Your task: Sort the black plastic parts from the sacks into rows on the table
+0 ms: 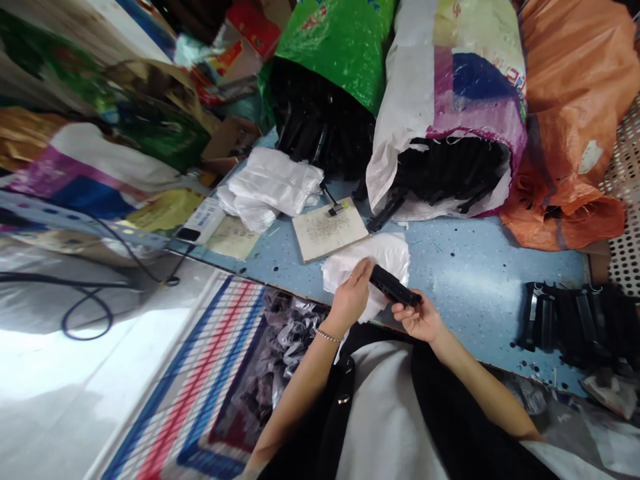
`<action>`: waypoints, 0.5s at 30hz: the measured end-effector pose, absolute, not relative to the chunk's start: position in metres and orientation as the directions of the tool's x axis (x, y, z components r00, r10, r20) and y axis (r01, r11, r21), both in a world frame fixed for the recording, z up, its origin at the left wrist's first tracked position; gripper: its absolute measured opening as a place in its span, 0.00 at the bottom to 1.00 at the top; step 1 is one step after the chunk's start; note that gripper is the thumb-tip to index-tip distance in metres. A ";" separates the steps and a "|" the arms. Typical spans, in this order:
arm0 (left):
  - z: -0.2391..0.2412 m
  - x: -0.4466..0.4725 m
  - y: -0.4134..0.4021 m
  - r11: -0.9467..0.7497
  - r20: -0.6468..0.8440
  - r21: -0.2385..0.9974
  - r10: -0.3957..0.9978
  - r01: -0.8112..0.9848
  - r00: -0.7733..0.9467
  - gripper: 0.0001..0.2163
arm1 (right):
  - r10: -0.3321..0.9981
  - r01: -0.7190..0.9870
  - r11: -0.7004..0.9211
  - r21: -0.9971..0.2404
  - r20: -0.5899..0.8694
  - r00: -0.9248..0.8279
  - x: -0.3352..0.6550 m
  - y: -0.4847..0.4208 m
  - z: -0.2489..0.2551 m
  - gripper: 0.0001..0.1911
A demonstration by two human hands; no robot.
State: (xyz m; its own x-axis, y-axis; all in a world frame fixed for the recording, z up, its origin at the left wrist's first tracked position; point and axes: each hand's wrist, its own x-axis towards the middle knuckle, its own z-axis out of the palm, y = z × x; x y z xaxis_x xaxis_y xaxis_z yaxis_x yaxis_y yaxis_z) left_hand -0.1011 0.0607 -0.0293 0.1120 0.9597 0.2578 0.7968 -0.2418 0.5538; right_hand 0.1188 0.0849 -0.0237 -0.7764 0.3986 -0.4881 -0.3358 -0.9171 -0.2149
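Note:
A long black part [395,285], whose exact kind I cannot make out, is held at a slant above the table's front edge. My right hand [420,318] is closed round its lower right end, fingers underneath. At the upper left end my left hand [353,295] is closed against it, its fingers pressed together and partly hiding that end. Just beneath lies a stack of thin white plastic bags [390,252]. Behind that is a worn board [330,230] with a small black and metal piece [337,208] on it.
On the blue table [450,260], a green sack [340,47] and a white sack [455,87] spill black parts. More black parts [575,320] are lined up at right, near an orange sack [570,133]. White bags [275,180] are piled left. A striped bag [185,380] with wrapped pieces stands below.

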 end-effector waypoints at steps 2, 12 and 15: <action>-0.021 -0.089 0.055 -0.343 0.263 0.515 0.935 0.786 0.237 0.32 | 0.464 -0.370 -0.886 -0.281 -0.519 -0.718 0.116 0.088 -0.019 0.17; -0.002 -0.058 0.047 -0.556 0.352 0.515 0.831 0.652 0.431 0.37 | 0.890 -0.258 -0.455 -0.853 -0.428 -0.154 0.097 0.070 -0.005 0.17; -0.005 -0.045 0.044 -0.592 0.367 0.567 0.804 0.573 0.468 0.37 | 0.966 0.023 -0.241 -0.970 -0.242 -0.095 0.100 0.062 0.000 0.20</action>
State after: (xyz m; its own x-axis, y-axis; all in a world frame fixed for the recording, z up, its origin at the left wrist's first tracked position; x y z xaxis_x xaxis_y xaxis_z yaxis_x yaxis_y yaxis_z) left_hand -0.0450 0.0444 -0.0045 0.4679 0.8039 0.3673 0.5727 -0.5923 0.5668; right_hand 0.0996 0.0618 -0.0003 -0.0950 0.9656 -0.2420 0.0228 -0.2410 -0.9703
